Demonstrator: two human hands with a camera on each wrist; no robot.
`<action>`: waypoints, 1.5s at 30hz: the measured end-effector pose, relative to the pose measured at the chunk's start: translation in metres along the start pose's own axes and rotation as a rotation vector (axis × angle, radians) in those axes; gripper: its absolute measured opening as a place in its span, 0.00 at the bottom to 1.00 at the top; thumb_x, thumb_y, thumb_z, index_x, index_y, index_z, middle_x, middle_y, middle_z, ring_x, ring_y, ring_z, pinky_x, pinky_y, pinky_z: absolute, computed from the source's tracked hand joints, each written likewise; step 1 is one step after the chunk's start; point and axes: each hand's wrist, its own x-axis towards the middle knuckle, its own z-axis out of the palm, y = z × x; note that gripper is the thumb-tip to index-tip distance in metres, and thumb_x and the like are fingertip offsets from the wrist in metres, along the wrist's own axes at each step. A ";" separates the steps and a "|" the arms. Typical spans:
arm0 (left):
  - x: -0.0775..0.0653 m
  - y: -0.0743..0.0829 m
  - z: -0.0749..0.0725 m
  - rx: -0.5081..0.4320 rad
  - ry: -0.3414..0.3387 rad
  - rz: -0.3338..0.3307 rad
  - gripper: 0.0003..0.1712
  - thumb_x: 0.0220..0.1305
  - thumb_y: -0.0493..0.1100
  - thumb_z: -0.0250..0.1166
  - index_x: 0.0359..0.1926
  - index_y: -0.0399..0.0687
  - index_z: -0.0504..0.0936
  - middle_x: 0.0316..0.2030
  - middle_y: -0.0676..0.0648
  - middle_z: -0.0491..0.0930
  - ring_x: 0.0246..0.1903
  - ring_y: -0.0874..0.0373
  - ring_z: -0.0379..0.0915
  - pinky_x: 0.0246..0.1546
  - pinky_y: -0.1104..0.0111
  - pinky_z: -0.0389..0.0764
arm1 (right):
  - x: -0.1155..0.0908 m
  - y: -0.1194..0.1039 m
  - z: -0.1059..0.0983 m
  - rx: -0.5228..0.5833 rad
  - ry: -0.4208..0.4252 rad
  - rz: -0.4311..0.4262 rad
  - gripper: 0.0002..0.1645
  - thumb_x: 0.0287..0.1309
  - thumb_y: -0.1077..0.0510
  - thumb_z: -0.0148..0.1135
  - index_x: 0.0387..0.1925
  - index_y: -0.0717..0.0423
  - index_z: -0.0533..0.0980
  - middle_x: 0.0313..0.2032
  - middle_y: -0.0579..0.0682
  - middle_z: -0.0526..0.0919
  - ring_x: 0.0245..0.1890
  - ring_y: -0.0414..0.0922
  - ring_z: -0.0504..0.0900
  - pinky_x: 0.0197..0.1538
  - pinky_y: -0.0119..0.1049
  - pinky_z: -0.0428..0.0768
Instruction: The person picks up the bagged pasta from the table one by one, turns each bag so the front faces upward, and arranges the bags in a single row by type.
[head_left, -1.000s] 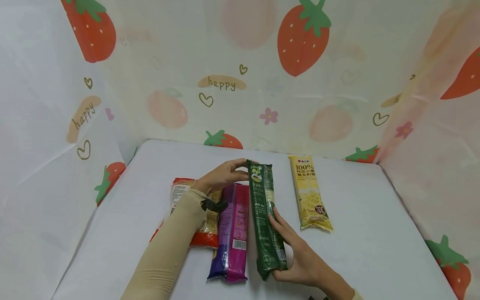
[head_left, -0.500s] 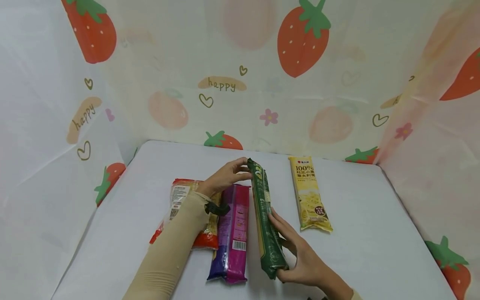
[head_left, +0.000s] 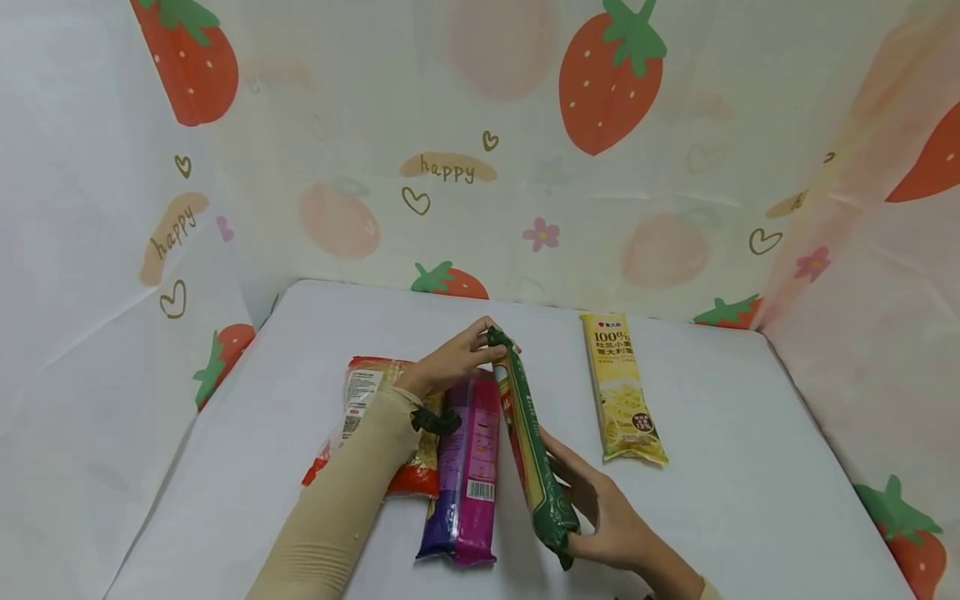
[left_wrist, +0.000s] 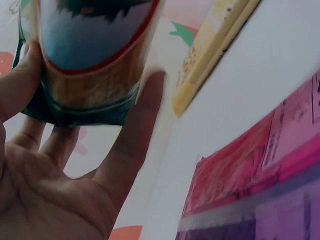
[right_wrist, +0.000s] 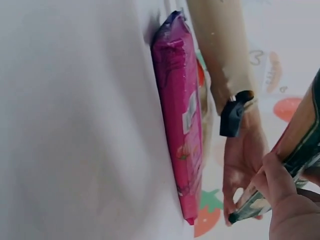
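Note:
A long green pasta packet (head_left: 528,437) is held tilted above the white table, turned on edge so its narrow side shows in the head view. My left hand (head_left: 453,360) pinches its far end between thumb and fingers. Around the near end, my right hand (head_left: 611,521) grips with the thumb at the bottom and fingers along the right side. In the left wrist view, the end of the green packet (left_wrist: 92,75) shows a blue and tan front with a red line. Just left of it lies a pink and purple packet (head_left: 477,467), partly behind my left wrist.
A red-ended clear packet (head_left: 414,479) lies left of the purple one, partly covered by my left forearm. Over on the right lies a yellow pasta packet (head_left: 621,387). A strawberry-printed cloth (head_left: 465,100) walls the table (head_left: 742,500) at back and sides.
Both hands have rolled the green packet from its broad, printed back onto its narrow edge, its near end moving slightly right. The other packets stay put.

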 end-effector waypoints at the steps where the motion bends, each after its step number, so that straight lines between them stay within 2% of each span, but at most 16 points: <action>1: 0.000 0.000 0.001 0.001 0.011 0.002 0.09 0.86 0.39 0.54 0.58 0.45 0.65 0.62 0.38 0.77 0.57 0.49 0.78 0.59 0.44 0.83 | 0.000 0.000 0.000 0.002 0.003 0.007 0.62 0.57 0.68 0.71 0.87 0.48 0.52 0.84 0.58 0.55 0.79 0.49 0.66 0.71 0.39 0.75; 6: 0.000 -0.001 0.003 0.025 0.051 -0.004 0.08 0.85 0.39 0.55 0.55 0.45 0.64 0.57 0.39 0.76 0.52 0.51 0.78 0.52 0.51 0.85 | -0.001 -0.001 -0.001 -0.027 0.032 0.038 0.60 0.58 0.67 0.74 0.86 0.48 0.55 0.82 0.60 0.60 0.76 0.46 0.70 0.70 0.38 0.77; 10: -0.001 0.000 0.004 0.042 0.114 -0.030 0.09 0.85 0.41 0.58 0.53 0.45 0.65 0.60 0.37 0.77 0.51 0.50 0.78 0.47 0.53 0.85 | 0.001 -0.007 0.000 -0.086 0.085 0.049 0.60 0.57 0.65 0.79 0.85 0.46 0.58 0.79 0.58 0.66 0.72 0.47 0.76 0.64 0.42 0.83; 13: -0.001 0.001 0.003 0.048 0.161 -0.049 0.10 0.84 0.43 0.59 0.53 0.44 0.67 0.62 0.35 0.77 0.53 0.48 0.79 0.47 0.52 0.86 | 0.002 -0.012 -0.001 -0.123 0.109 0.029 0.64 0.56 0.66 0.82 0.86 0.44 0.56 0.78 0.61 0.68 0.69 0.50 0.79 0.59 0.45 0.87; 18: 0.001 0.008 0.004 0.114 0.209 -0.084 0.12 0.83 0.45 0.61 0.55 0.44 0.70 0.68 0.34 0.74 0.56 0.43 0.79 0.50 0.49 0.88 | 0.004 -0.020 -0.004 -0.189 0.084 0.012 0.68 0.57 0.65 0.82 0.87 0.43 0.50 0.77 0.65 0.68 0.65 0.52 0.83 0.56 0.45 0.88; 21: 0.001 0.012 0.005 0.169 0.220 -0.091 0.14 0.82 0.47 0.62 0.56 0.44 0.71 0.71 0.32 0.71 0.60 0.39 0.78 0.50 0.48 0.89 | 0.004 -0.023 -0.005 -0.232 0.051 0.015 0.65 0.59 0.63 0.82 0.87 0.44 0.51 0.77 0.62 0.68 0.65 0.52 0.83 0.56 0.45 0.88; 25: -0.001 0.016 0.005 0.244 0.231 -0.103 0.16 0.82 0.48 0.63 0.59 0.44 0.74 0.71 0.33 0.71 0.63 0.39 0.77 0.46 0.52 0.88 | 0.004 -0.024 -0.005 -0.254 0.020 0.000 0.60 0.62 0.61 0.80 0.86 0.46 0.54 0.77 0.60 0.67 0.64 0.53 0.83 0.53 0.44 0.89; 28: -0.002 0.018 0.005 0.289 0.260 -0.126 0.20 0.79 0.51 0.66 0.61 0.45 0.75 0.70 0.33 0.73 0.60 0.41 0.79 0.44 0.55 0.88 | 0.004 -0.023 -0.006 -0.241 0.014 0.002 0.57 0.63 0.62 0.78 0.85 0.47 0.56 0.75 0.62 0.68 0.61 0.51 0.84 0.51 0.43 0.90; 32: -0.002 0.019 0.006 0.310 0.303 -0.152 0.26 0.76 0.55 0.70 0.65 0.46 0.76 0.69 0.34 0.73 0.55 0.41 0.81 0.45 0.55 0.88 | 0.004 -0.023 -0.005 -0.214 0.013 -0.001 0.56 0.63 0.64 0.77 0.84 0.49 0.56 0.74 0.64 0.69 0.59 0.51 0.86 0.50 0.44 0.90; 36: -0.003 0.018 0.006 0.298 0.333 -0.161 0.31 0.76 0.57 0.69 0.68 0.44 0.75 0.69 0.35 0.72 0.57 0.42 0.80 0.51 0.52 0.88 | 0.003 -0.023 -0.004 -0.202 0.042 -0.014 0.55 0.63 0.65 0.77 0.84 0.50 0.57 0.75 0.65 0.67 0.58 0.50 0.85 0.51 0.44 0.90; 38: -0.003 0.018 0.006 0.263 0.343 -0.163 0.32 0.77 0.58 0.67 0.69 0.42 0.74 0.68 0.35 0.74 0.58 0.42 0.80 0.53 0.52 0.88 | 0.003 -0.022 -0.004 -0.195 0.065 -0.026 0.54 0.62 0.67 0.77 0.83 0.51 0.58 0.74 0.65 0.68 0.59 0.50 0.84 0.52 0.43 0.90; 45: -0.004 0.017 0.006 0.032 0.340 -0.164 0.34 0.81 0.55 0.63 0.75 0.38 0.71 0.65 0.34 0.79 0.62 0.41 0.80 0.58 0.53 0.86 | 0.003 -0.018 -0.004 -0.077 0.165 -0.017 0.54 0.63 0.73 0.71 0.84 0.53 0.57 0.74 0.66 0.66 0.62 0.50 0.81 0.55 0.45 0.88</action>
